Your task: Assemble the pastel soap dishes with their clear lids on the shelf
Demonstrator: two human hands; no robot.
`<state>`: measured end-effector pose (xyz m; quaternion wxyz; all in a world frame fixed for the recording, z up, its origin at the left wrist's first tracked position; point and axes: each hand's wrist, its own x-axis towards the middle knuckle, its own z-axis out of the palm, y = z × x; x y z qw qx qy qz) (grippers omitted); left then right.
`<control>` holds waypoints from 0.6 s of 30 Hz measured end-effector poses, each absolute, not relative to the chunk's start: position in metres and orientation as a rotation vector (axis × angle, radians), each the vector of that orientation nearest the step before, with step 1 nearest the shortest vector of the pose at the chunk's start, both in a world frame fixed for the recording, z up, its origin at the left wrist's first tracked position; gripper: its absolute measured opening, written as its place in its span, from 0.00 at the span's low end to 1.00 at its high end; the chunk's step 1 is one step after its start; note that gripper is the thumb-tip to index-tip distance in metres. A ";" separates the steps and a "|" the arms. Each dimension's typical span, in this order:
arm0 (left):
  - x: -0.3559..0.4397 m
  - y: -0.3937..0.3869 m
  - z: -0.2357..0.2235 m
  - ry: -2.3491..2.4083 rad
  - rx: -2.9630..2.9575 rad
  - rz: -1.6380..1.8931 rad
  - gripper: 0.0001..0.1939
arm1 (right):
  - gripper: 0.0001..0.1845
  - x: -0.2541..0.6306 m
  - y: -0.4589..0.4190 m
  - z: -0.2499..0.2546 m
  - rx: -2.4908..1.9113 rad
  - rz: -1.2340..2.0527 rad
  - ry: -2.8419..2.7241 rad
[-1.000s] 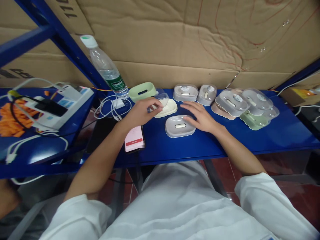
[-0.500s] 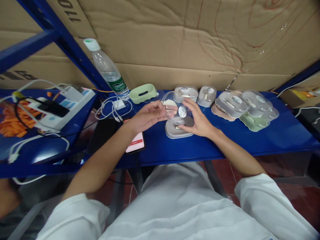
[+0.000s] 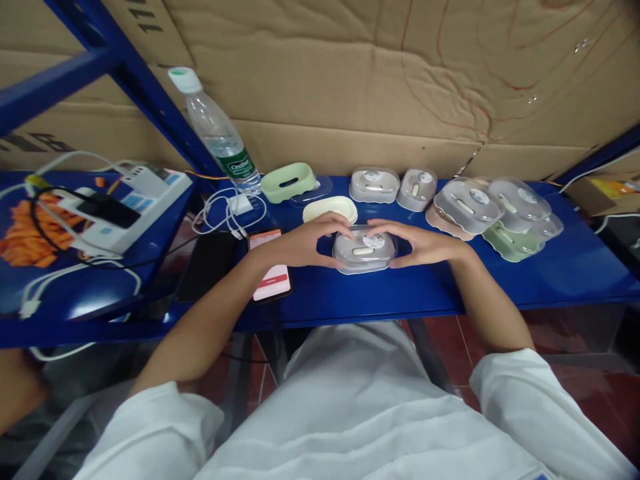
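Grey soap box (image 3: 373,259), fitted with a clear lid (image 3: 356,241) bearing a round label (image 3: 373,241), sits on the blue table (image 3: 370,297) in front of the person. Left hand (image 3: 316,244) and right hand (image 3: 419,245) are clamped around its two ends, fingers along the far edge, thumbs at the near corners. Just behind lies a cream tray (image 3: 330,209); a lit phone (image 3: 271,283) lies near the left hand. Further right, more lidded boxes (image 3: 467,205) are stacked.

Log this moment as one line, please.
left hand: around left end of lidded grey box; right hand: around its right end; cream piece: behind left hand; phone: left of box
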<state>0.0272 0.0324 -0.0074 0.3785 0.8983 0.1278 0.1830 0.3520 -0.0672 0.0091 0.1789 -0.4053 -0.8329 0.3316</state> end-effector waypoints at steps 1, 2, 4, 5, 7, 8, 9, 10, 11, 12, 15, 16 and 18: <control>0.028 0.033 -0.009 0.329 2.319 0.472 0.26 | 0.38 0.350 -0.067 0.007 -1.153 0.927 -2.367; 0.028 0.033 -0.011 0.338 2.335 0.475 0.24 | 0.38 0.349 -0.067 0.005 -1.159 0.917 -2.375; 0.029 0.034 -0.013 0.365 2.351 0.469 0.23 | 0.40 0.344 -0.067 0.000 -1.169 0.901 -2.377; 0.028 0.034 -0.014 0.376 2.353 0.464 0.23 | 0.42 0.342 -0.067 -0.003 -1.177 0.890 -2.372; 0.027 0.036 -0.015 0.381 2.354 0.462 0.23 | 0.46 0.336 -0.066 -0.009 -1.194 0.857 -2.368; 0.027 0.036 -0.016 0.377 2.354 0.461 0.23 | 0.47 0.333 -0.065 -0.012 -1.197 0.836 -2.371; 0.027 0.037 -0.016 0.374 2.356 0.465 0.23 | 0.47 0.331 -0.064 -0.015 -1.196 0.815 -2.377; 0.026 0.038 -0.017 0.374 2.361 0.473 0.23 | 0.46 0.330 -0.063 -0.018 -1.189 0.794 -2.383; 0.026 0.038 -0.017 0.379 2.368 0.486 0.23 | 0.45 0.329 -0.062 -0.020 -1.180 0.774 -2.390; 0.026 0.039 -0.018 0.385 2.376 0.503 0.22 | 0.44 0.330 -0.062 -0.021 -1.172 0.754 -2.398; 0.028 0.038 -0.020 0.377 2.413 0.524 0.25 | 0.43 0.335 -0.062 -0.020 -1.192 0.693 -2.437; 0.029 0.037 -0.021 0.376 2.433 0.515 0.27 | 0.42 0.337 -0.063 -0.018 -1.211 0.671 -2.445; 0.031 0.034 -0.023 0.397 2.481 0.488 0.30 | 0.41 0.339 -0.065 -0.016 -1.237 0.628 -2.450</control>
